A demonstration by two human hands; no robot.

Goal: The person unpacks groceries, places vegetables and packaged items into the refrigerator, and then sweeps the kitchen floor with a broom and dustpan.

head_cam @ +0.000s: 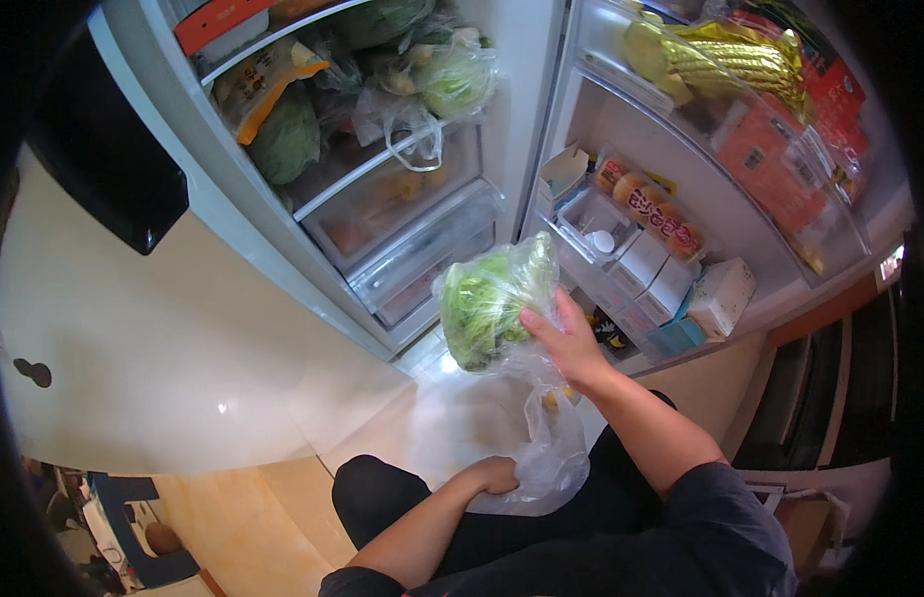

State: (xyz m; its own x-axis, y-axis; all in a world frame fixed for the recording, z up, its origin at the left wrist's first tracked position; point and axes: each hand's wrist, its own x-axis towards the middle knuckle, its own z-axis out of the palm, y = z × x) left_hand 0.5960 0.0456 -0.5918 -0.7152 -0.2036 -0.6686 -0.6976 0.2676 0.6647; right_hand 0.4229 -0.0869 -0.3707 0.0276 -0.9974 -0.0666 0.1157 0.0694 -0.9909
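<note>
My right hand [574, 339] grips a leafy green lettuce [480, 306] wrapped in clear plastic, held up before the open refrigerator. Lower down, near my lap, my left hand [494, 475] is closed on a thin translucent plastic bag [555, 455]. The bag hangs beneath my right wrist, and its upper part reaches close to the lettuce. A small yellowish item [557, 398] shows at the bag's upper right; what it is I cannot tell.
Bagged vegetables [454, 78] fill a refrigerator shelf above clear drawers [432, 254]. The open door [656, 127] at right holds packaged buns [648, 205], white boxes [641, 265] and a gold foil package [738, 67]. A pale door panel [208, 358] spans the left.
</note>
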